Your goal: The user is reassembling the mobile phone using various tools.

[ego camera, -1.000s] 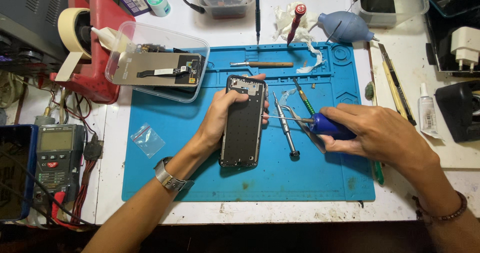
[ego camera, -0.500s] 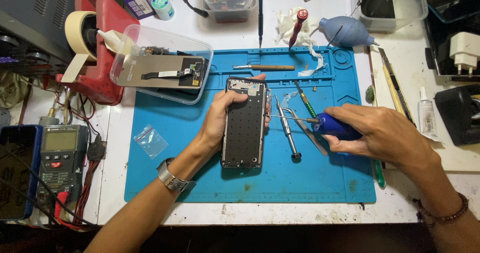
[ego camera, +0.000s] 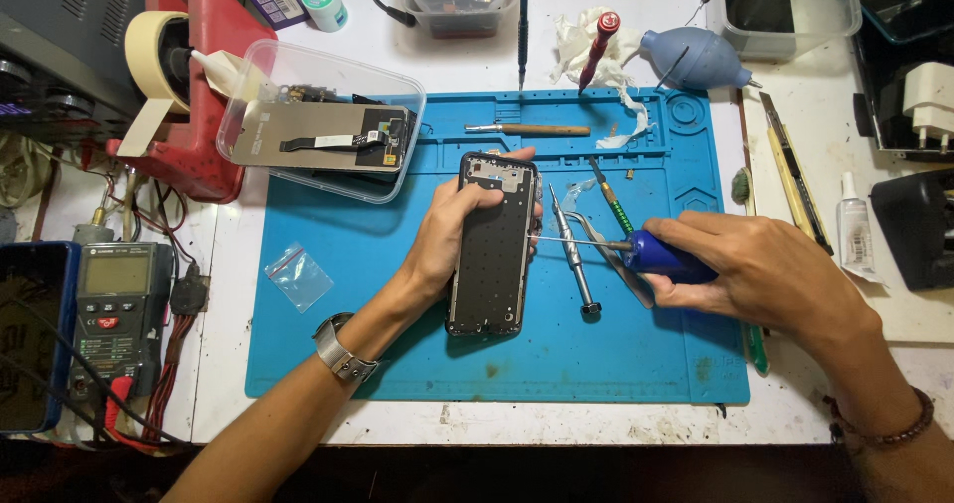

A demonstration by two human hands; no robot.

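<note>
Your left hand point(ego camera: 452, 235) reaches in from the lower left and clasps the dark phone frame point(ego camera: 493, 245), fingers curled over its upper edge — it lies lengthwise on the blue mat point(ego camera: 397, 344). Your right hand point(ego camera: 765, 274) grips the blue-handled screwdriver point(ego camera: 661, 256) — tip at the frame's right edge.

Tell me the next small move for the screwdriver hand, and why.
Probably ease the tip the last bit into the frame's right edge. The right hand holds the blue screwdriver level, its thin shaft pointing at the phone frame, which the left hand steadies on the blue mat.
</note>
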